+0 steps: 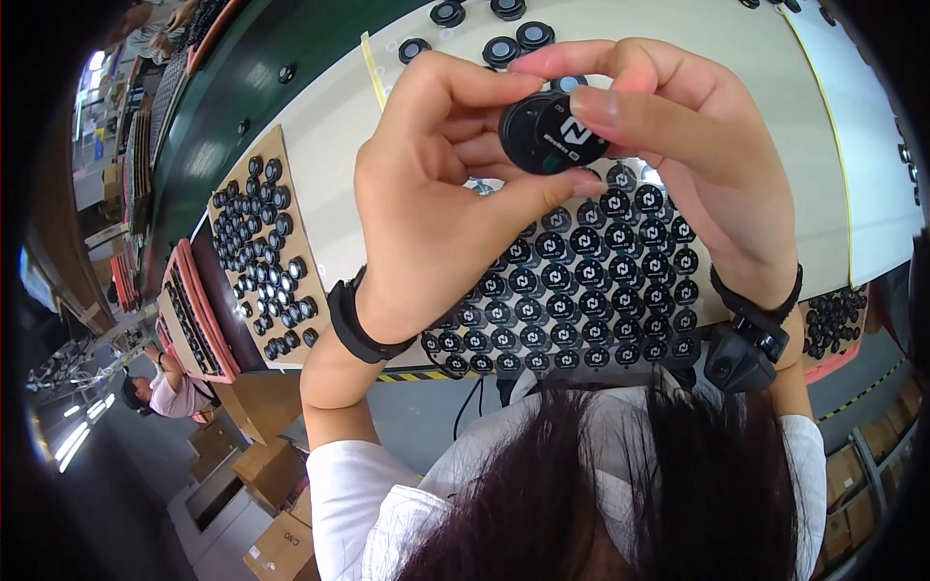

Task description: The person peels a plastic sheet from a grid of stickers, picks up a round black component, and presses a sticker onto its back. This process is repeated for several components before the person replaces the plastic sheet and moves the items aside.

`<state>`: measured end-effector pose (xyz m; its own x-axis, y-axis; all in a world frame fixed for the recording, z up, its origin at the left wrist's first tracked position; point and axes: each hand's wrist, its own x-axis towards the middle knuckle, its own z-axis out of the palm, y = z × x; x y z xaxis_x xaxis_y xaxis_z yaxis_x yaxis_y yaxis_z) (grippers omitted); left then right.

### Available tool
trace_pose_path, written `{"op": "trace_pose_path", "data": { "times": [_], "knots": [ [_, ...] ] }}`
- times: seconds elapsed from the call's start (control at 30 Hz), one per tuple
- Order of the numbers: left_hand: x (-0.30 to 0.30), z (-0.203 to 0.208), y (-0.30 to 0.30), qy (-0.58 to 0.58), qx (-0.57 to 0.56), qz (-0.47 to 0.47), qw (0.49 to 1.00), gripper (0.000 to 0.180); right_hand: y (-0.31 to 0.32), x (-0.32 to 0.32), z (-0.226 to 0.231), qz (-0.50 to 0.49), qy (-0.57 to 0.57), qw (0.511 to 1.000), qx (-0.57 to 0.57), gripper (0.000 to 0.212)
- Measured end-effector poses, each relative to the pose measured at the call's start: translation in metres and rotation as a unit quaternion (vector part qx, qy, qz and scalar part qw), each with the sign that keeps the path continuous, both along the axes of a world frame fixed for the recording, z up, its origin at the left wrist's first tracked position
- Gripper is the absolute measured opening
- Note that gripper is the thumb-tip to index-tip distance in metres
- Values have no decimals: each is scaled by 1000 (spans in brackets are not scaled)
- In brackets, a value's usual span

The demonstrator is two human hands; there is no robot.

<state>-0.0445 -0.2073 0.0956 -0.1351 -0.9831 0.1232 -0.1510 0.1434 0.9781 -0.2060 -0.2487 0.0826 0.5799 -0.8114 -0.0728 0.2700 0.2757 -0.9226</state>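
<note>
Fingers [549, 193] of both hands grasp one black logo disc, held up over the bench [334, 189]. Far left: dark green surface [257, 111], two small pucks loose on it. Next: brown board [303, 235] crowded with black pucks, pale tops. Left hand [412, 208], black strap [373, 324] on wrist, grips the black disc [528, 145] from left and below, thumb along lower edge. Beyond the hands, loose black pucks with grey centres [501, 50]. Pale-centred piece [569, 85] shows just above the disc; cannot tell if held or lying behind. Below: rows of similar logo discs [588, 240], faces up. Right hand [741, 155] pinches the disc's upper right, thumb on its face; camera [744, 360] at that wrist. Right: whitish sheet [833, 136]. Step looks like fitting or checking one disc; next move likely calls for steady left grip, careful right thumb pressure.
</note>
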Motion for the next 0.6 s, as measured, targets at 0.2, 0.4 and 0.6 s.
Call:
{"op": "trace_pose_path", "data": {
  "times": [0.2, 0.4, 0.6],
  "knots": [
    [4, -1, 2, -49, -60, -5, 997, 44, 4, 7, -1, -39, -1, 999, -34, 15],
    [3, 0, 0, -72, -61, -6, 996, 44, 8, 14, 2, -86, 6, 995, -42, 16],
    [4, -3, 2, -62, -90, 31, 994, 44, 6, 17, -1, -56, -36, 998, -18, 15]
  ]
}}
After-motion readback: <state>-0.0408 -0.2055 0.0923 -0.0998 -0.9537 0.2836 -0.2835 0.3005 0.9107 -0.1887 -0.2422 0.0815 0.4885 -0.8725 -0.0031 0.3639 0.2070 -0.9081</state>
